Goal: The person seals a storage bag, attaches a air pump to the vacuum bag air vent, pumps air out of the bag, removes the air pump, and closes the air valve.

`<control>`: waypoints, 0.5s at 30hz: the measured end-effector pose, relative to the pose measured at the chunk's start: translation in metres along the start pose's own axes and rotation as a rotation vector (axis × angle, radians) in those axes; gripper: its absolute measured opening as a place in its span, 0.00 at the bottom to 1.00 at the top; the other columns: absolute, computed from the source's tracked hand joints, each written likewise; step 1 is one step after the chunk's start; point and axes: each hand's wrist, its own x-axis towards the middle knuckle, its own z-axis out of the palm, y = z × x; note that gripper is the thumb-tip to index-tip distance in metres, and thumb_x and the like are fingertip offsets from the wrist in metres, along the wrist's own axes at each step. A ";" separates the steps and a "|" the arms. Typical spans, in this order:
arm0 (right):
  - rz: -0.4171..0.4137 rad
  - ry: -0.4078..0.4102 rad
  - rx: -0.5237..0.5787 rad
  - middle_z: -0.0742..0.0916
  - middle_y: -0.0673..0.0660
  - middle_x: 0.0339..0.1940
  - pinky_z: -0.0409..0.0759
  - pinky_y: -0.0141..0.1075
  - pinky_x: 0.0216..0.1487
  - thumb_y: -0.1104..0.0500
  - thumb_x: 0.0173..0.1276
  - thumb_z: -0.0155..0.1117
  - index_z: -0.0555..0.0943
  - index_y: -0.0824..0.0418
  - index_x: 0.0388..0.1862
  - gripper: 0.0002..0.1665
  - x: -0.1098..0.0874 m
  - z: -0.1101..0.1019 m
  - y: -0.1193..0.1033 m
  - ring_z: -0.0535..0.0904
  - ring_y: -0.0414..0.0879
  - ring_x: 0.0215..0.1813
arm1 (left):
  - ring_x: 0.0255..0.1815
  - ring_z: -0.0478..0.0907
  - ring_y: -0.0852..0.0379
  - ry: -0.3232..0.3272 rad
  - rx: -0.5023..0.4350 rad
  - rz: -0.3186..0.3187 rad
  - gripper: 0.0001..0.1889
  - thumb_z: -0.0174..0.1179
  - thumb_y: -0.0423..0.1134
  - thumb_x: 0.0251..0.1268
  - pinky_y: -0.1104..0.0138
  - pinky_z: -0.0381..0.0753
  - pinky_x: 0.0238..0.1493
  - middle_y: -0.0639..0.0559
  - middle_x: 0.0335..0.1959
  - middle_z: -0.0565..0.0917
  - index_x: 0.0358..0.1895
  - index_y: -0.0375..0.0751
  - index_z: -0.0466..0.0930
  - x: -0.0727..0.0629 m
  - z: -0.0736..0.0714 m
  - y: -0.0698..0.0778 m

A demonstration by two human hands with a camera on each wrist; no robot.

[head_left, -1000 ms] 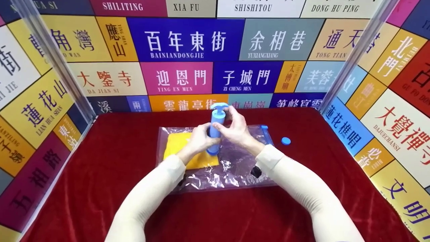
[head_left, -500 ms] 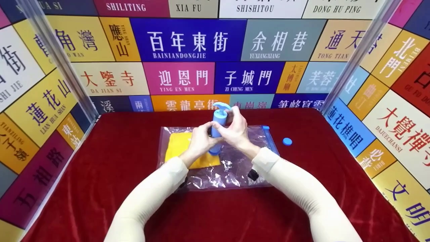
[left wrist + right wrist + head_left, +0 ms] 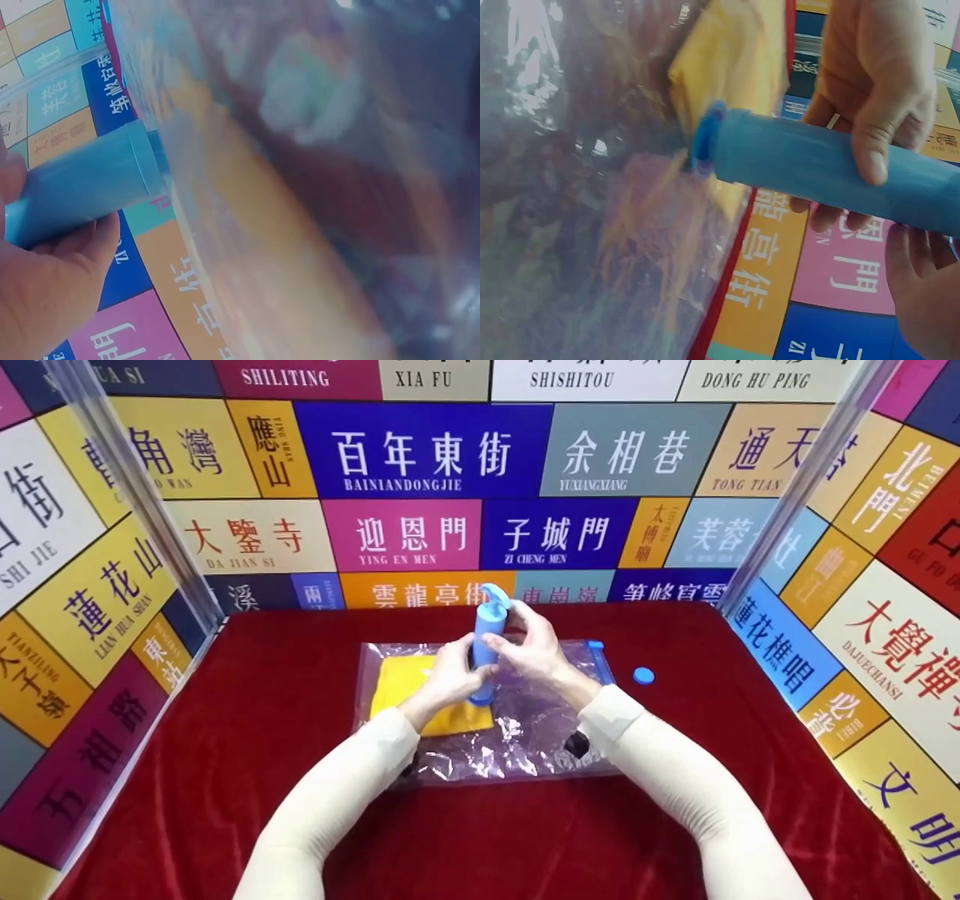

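Observation:
A light blue hand pump [image 3: 491, 622] stands nearly upright on a clear plastic storage bag [image 3: 525, 735]. My left hand [image 3: 454, 671] grips its barrel, thumb on one side and fingers on the other, as the right wrist view shows. My right hand [image 3: 534, 649] holds the pump higher up, with its thumb on the barrel and some fingers hidden behind the pump's top. The curved handle [image 3: 496, 594] sits close above the barrel. A darker blue ring [image 3: 707, 142] shows where the pump's lower end meets the bag. Folded yellow cloth [image 3: 397, 690] lies inside the bag.
A round blue cap [image 3: 643, 676] lies to the right of the bag on the red tablecloth [image 3: 480, 840]. The bag's right edge carries a blue zip slider [image 3: 595, 645]. Walls [image 3: 420, 450] with colourful printed signs enclose the table at the back and sides.
The pump's handle has turned from lying crosswise to nearly edge-on. My right hand's fingers have shifted around the top of the pump. My left hand keeps its grip on the barrel.

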 end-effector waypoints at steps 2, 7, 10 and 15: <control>0.008 -0.048 0.018 0.89 0.74 0.68 0.89 0.52 0.73 0.66 0.74 0.76 0.76 0.72 0.77 0.36 0.003 -0.001 -0.003 0.89 0.68 0.69 | 0.61 0.91 0.40 -0.027 -0.023 0.005 0.25 0.72 0.35 0.71 0.49 0.90 0.70 0.37 0.60 0.92 0.69 0.38 0.82 0.001 -0.003 -0.002; -0.001 -0.124 0.079 0.87 0.77 0.71 0.86 0.44 0.78 0.71 0.76 0.69 0.71 0.76 0.80 0.36 0.005 0.000 -0.002 0.86 0.69 0.73 | 0.64 0.90 0.39 -0.098 -0.073 0.025 0.26 0.68 0.32 0.72 0.48 0.88 0.74 0.35 0.63 0.91 0.72 0.35 0.79 0.002 -0.006 -0.005; -0.020 -0.122 0.058 0.88 0.77 0.68 0.88 0.43 0.75 0.71 0.76 0.70 0.73 0.77 0.78 0.34 0.005 0.001 0.000 0.87 0.69 0.71 | 0.64 0.90 0.39 -0.111 -0.085 0.032 0.28 0.68 0.31 0.71 0.47 0.87 0.74 0.35 0.63 0.90 0.73 0.36 0.78 0.000 -0.006 -0.007; -0.023 -0.081 -0.011 0.91 0.75 0.63 0.92 0.48 0.69 0.68 0.75 0.75 0.76 0.75 0.73 0.31 0.006 0.002 -0.001 0.91 0.68 0.64 | 0.60 0.92 0.40 -0.082 -0.059 0.021 0.28 0.72 0.34 0.66 0.48 0.90 0.70 0.36 0.59 0.93 0.70 0.35 0.82 -0.001 -0.006 -0.008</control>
